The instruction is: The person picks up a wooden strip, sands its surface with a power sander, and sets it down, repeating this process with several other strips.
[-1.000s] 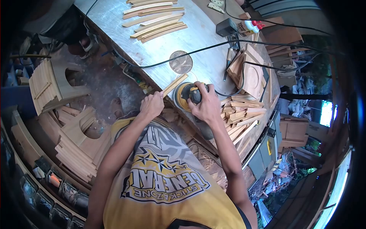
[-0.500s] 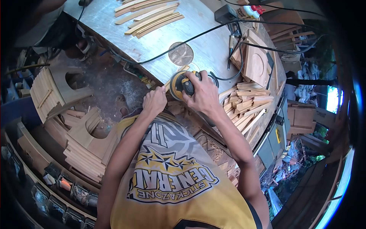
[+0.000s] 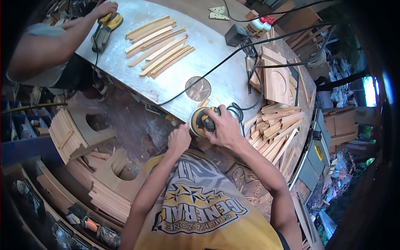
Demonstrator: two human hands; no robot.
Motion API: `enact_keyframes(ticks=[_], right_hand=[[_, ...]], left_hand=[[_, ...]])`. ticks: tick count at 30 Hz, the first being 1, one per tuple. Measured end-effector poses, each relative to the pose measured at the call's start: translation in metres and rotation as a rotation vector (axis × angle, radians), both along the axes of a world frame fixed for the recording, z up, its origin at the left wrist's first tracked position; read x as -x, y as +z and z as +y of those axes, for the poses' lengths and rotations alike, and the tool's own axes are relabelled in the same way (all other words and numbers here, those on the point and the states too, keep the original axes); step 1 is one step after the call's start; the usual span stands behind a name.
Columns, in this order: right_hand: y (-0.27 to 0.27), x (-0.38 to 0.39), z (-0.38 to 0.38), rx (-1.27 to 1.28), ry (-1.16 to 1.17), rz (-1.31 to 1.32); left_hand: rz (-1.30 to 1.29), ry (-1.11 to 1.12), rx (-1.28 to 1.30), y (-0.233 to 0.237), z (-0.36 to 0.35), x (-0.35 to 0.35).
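My right hand (image 3: 226, 128) is wrapped over the top of a yellow and black orbital sander (image 3: 197, 122) near the front edge of the table. Under the sander lies a narrow wooden strip (image 3: 203, 102), its far end poking out beyond the pad. My left hand (image 3: 179, 139) is closed at the near side of the sander, pinching the strip's near end, which is mostly hidden by the fingers. A round disc (image 3: 198, 88) sits on the tabletop (image 3: 166, 89) just past the sander, and curved wooden strips (image 3: 160, 46) lie farther back.
A co-worker's hand (image 3: 107, 9) holds another sander (image 3: 111, 21) at the far left. A black cord (image 3: 216, 60) crosses the table. To the right are a pile of wood pieces (image 3: 277, 125), a wooden panel (image 3: 276, 79) and glue bottles (image 3: 260, 26). Cut boards (image 3: 79, 129) stand at left.
The view has shifted, bringing the co-worker's arm and sander into sight and my hands lower in the picture. I still hold the sander and strip; less of the strip's near end shows.
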State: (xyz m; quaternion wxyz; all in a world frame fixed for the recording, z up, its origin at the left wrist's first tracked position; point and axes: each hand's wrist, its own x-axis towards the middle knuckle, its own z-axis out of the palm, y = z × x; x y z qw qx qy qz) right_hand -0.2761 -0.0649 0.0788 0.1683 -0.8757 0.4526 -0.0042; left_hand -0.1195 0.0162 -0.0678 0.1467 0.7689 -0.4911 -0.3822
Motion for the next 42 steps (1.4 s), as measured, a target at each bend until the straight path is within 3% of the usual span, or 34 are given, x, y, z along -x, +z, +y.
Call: enact_keyframes(ticks=[7, 13, 16, 18, 23, 27, 31, 33, 37, 40, 42], right_hand=[[-0.005, 0.017, -0.044, 0.038, -0.143, -0.002], [-0.005, 0.019, -0.042, -0.004, -0.124, 0.005], [-0.024, 0.026, -0.054, 0.137, -0.184, -0.088], [-0.011, 0.027, -0.071, 0.070, -0.238, -0.049], [-0.006, 0.043, -0.083, 0.174, -0.247, -0.005], [0.000, 0.040, -0.072, 0.122, -0.239, -0.048], [-0.002, 0.025, -0.055, 0.078, -0.179, -0.073], [-0.009, 0.016, -0.047, 0.027, -0.166, -0.042], [-0.011, -0.001, -0.025, 0.082, -0.083, -0.092], [-0.001, -0.018, -0.003, 0.028, -0.018, -0.044], [-0.002, -0.021, 0.003, 0.009, 0.019, -0.040]], left_hand=[[-0.044, -0.012, 0.073, 0.007, 0.005, -0.001], [-0.026, -0.013, 0.002, 0.014, -0.001, 0.000], [-0.070, -0.092, 0.163, -0.005, 0.007, -0.001], [-0.109, -0.060, 0.096, -0.006, 0.010, -0.011], [-0.083, -0.070, 0.064, 0.010, 0.008, -0.008], [-0.007, -0.114, 0.057, 0.007, 0.011, -0.019], [0.265, -0.112, 0.198, -0.031, 0.015, -0.033], [0.500, -0.085, -0.016, -0.036, 0.008, -0.042], [0.388, -0.058, -0.017, -0.034, 0.000, -0.041], [0.515, 0.125, -0.219, -0.028, -0.007, -0.041], [0.546, 0.126, -0.183, -0.029, -0.008, -0.040]])
